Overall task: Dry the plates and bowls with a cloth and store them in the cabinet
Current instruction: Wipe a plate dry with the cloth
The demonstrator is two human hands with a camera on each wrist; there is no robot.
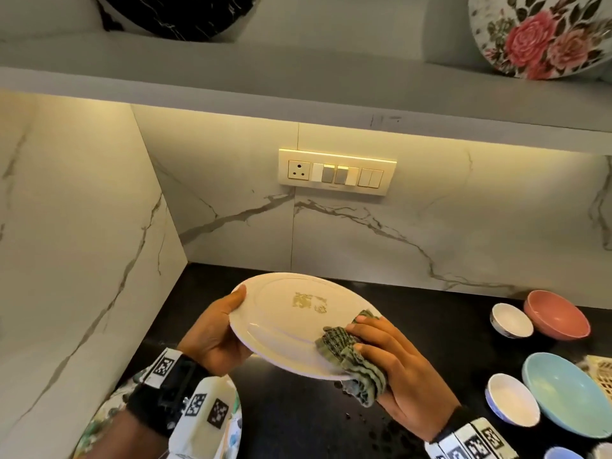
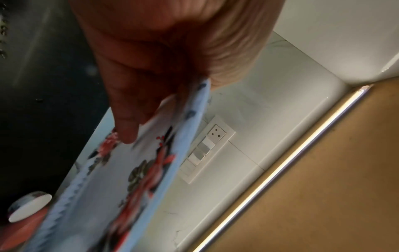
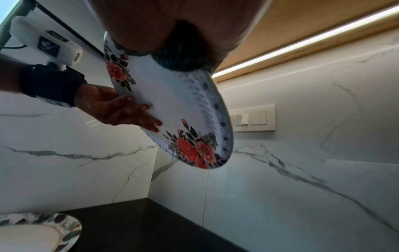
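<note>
Her left hand [image 1: 215, 332] grips the rim of a rose-patterned plate [image 1: 291, 323], underside up, above the black surface [image 1: 298, 422], while her right hand [image 1: 400, 366] clutches a green cloth [image 1: 351, 356] pressed against it. To the right sit small bowls [image 1: 559, 389]; behind, a switch panel [image 1: 336, 171].

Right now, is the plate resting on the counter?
No, the plate is held in the air above the dark counter, gripped by the left hand at its rim.

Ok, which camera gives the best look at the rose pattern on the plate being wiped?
The right wrist view: it looks at the decorated face of the plate, with both rose clusters sharp. The left wrist view shows the same roses, but blurred and partly behind the left hand's fingers. The head view shows only the plain white back with a gold mark.
</note>
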